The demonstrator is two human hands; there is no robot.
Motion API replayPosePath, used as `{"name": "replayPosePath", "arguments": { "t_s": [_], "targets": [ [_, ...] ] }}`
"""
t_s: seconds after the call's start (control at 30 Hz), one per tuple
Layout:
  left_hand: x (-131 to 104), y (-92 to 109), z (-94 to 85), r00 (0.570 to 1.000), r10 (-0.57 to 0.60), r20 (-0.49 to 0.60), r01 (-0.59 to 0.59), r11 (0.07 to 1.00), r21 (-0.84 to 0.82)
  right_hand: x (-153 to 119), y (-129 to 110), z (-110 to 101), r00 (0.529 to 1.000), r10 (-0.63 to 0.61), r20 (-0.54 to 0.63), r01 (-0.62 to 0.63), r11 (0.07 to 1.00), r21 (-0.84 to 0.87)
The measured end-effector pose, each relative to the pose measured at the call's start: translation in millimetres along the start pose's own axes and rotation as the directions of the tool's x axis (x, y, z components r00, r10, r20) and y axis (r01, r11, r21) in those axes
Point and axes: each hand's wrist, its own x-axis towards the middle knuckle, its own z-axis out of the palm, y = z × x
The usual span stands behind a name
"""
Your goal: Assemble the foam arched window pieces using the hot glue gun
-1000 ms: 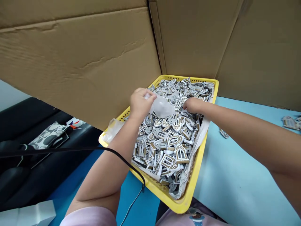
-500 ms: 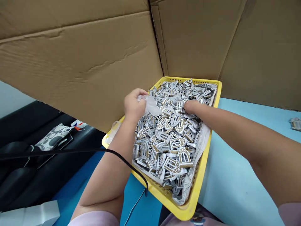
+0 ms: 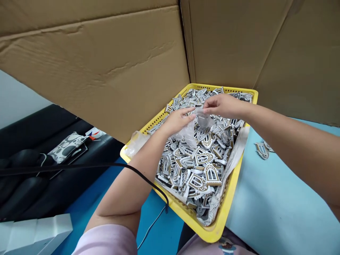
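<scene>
In the head view, many small arch-shaped white and gold pieces fill a yellow plastic basket lined with pale paper. Above the pile, my left hand is closed around crumpled clear plastic bags. Its fingers point toward my right hand, which pinches a clear plastic bag between thumb and fingers. Both hands are close together over the far half of the basket. Whether a piece is inside that bag I cannot tell.
Tall cardboard panels stand behind and left of the basket. More clear plastic hangs over its left rim. Loose arch pieces lie on the light blue table. A black cable crosses in front of my left arm.
My right hand has come up out of the pieces and toward my left hand, where it now pinches a plastic bag. My left hand has moved right with the bags.
</scene>
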Motion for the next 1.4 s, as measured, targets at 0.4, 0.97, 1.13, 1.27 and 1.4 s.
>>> {"name": "replayPosePath", "arguments": {
  "t_s": [0.4, 0.97, 1.13, 1.27, 1.4],
  "targets": [
    [2, -14, -4.9, 0.988, -0.053, 0.147, 0.070, 0.992, -0.110, -1, 2, 5, 0.987, 0.050, -0.153, 0.061, 0.766, 0.640],
    [4, -11, 4.5, 0.995, 0.033, -0.091, -0.009, 0.966, 0.258, -6, 8, 7, 0.997, 0.056, -0.049, -0.044, 0.975, 0.219],
    [2, 1, 5.0, 0.989, 0.106, -0.104, -0.073, 0.957, 0.282, -7, 5, 8, 0.998, 0.049, -0.048, -0.049, 0.999, -0.013],
    [0, 6, 0.3, 0.981, 0.154, -0.115, -0.119, 0.957, 0.266, -6, -9, -3, 0.974, -0.048, -0.221, 0.012, 0.986, -0.165],
    [-6, 13, 1.2, 0.974, 0.201, -0.110, -0.152, 0.927, 0.344, -2, -37, -5, 0.973, -0.190, -0.132, 0.123, 0.907, -0.402]
  ]
}}
